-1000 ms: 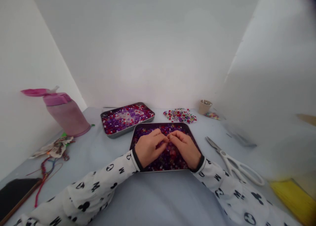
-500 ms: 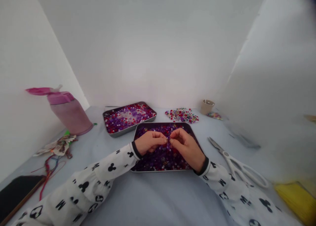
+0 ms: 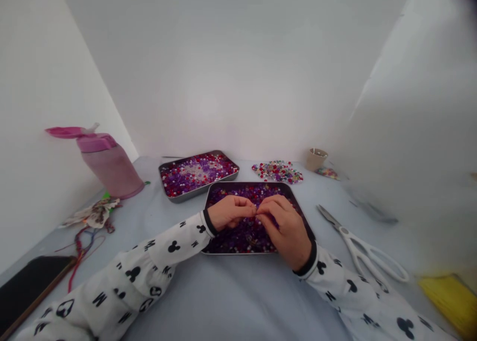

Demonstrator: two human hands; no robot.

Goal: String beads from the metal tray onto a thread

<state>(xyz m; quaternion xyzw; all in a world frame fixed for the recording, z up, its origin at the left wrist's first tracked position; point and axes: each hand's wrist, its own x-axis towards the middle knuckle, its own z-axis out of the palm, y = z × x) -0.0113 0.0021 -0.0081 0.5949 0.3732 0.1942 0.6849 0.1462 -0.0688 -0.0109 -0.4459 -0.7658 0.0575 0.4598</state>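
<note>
My left hand (image 3: 231, 213) and my right hand (image 3: 286, 226) hover over a shallow metal tray (image 3: 246, 183) filled with purple and red beads (image 3: 246, 239). Their fingertips meet above the beads, pinched together. Whatever lies between them is too small or hidden to make out. Both sleeves are white with black mouse-ear prints and dark cuffs. The right hand covers the tray's right side, and the left covers part of its upper middle.
Behind stands a second tray (image 3: 203, 188) of purple, red and white beads, beside a pile of mixed beads (image 3: 278, 172) and a small paper cup (image 3: 316, 159). White-handled scissors (image 3: 357, 246) lie right; a pink bottle (image 3: 112, 168), tangled threads (image 3: 80, 249) and a dark phone (image 3: 30, 286) lie left.
The view has drifted slightly, shifting the scene rightward. My right hand has turned and lies lower over the tray, and the fingertips of both hands have come closer together.
</note>
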